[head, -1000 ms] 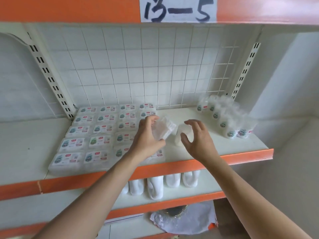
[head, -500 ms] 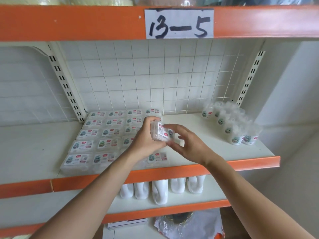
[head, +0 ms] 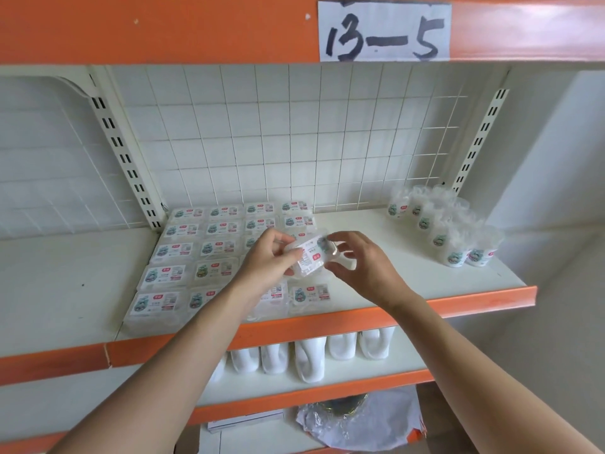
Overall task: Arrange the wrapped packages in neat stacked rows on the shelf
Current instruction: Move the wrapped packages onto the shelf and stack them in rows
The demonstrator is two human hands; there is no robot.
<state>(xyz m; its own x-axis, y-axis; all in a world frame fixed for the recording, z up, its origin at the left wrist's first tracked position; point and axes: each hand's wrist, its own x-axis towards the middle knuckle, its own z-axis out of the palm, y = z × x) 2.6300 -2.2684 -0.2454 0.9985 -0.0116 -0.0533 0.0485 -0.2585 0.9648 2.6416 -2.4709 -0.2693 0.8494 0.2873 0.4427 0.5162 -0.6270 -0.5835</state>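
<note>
A clear wrapped package [head: 311, 257] with a white label is held in the air above the shelf [head: 409, 280], label facing me. My left hand [head: 268, 260] grips its left end. My right hand [head: 357, 263] pinches its right end with thumb and fingertips. Below and to the left, several identical packages [head: 199, 247] lie in flat rows on the shelf; my left forearm hides part of the front rows.
Wrapped cups [head: 445, 227] stand in a slanted group at the shelf's right back. A wire grid [head: 288, 139] backs the shelf. An orange beam with a "13-5" label [head: 383, 31] runs overhead. White bottles [head: 311, 355] sit on the lower shelf.
Earlier my left hand held the package alone and my right hand was open beside it. The right hand has closed on the package's right end, and the label has turned to face me.
</note>
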